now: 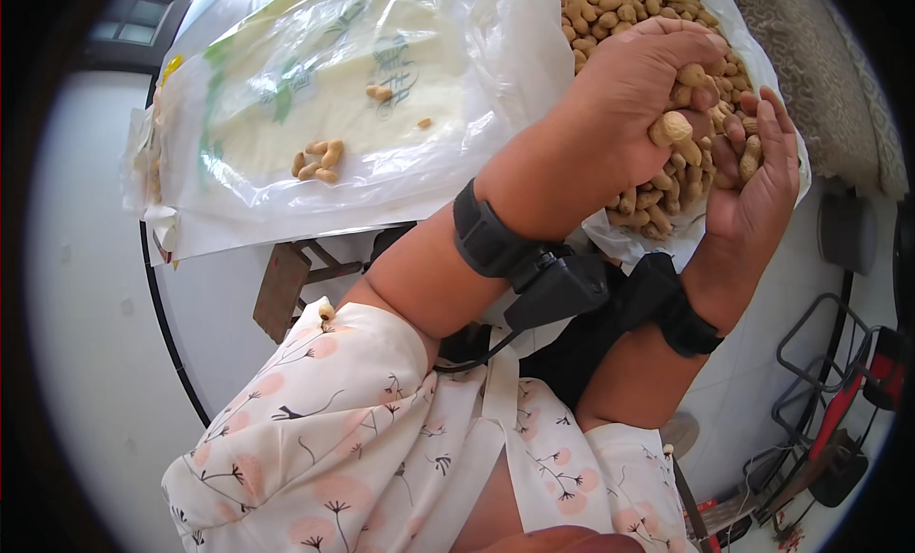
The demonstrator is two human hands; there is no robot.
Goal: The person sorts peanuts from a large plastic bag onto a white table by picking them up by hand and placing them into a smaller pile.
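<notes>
Unshelled peanuts (647, 203) fill a white plastic bag at the upper right. My left hand (643, 88) is over the heap, its fingers curled around several peanuts (675, 128) that stick out below the thumb side. Beside it my right hand (758, 167) is cupped, palm up, with a peanut (750, 158) against its fingers; more may lie in the palm, partly hidden. Both wrists wear black straps with black devices. Left of the bag, several loose peanuts (318, 160) lie on a clear plastic sheet (250, 124), with another peanut (379, 93) and a small piece (424, 123) further up.
The plastic covers a table with its near edge (300, 242) in front of me. A wooden stool (282, 289) stands below it. At the right are a patterned cloth (808, 74), a grey bin (846, 231) and a metal-framed item with red parts (836, 410).
</notes>
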